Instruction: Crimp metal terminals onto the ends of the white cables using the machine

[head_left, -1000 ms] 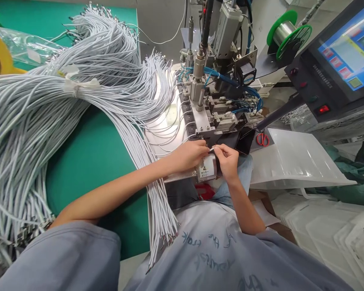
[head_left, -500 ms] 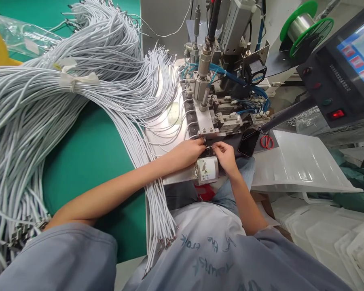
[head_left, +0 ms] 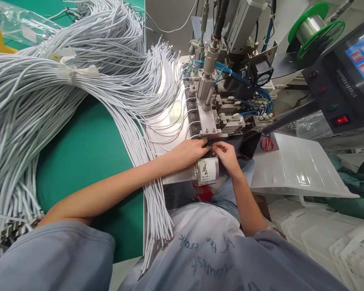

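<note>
My left hand lies at the front of the metal machine, its fingers closed at the dark fixture below the plate. What they hold, if anything, is hidden by the fingers. Just to the right, thumb and fingers of my right hand pinch a small metal connector, close to my left fingertips. White cables run from the left into slots along the machine's dark rail. A labelled, rounded container sits right below my hands.
Large bundles of white cables cover much of the green mat, and some hang under my left forearm. Right of the machine are a phone, red scissors, a lit control panel and a wire spool.
The view has shifted slightly. My hands stay together at the fixture, with the left fingers a little closer to the right fingertips.
</note>
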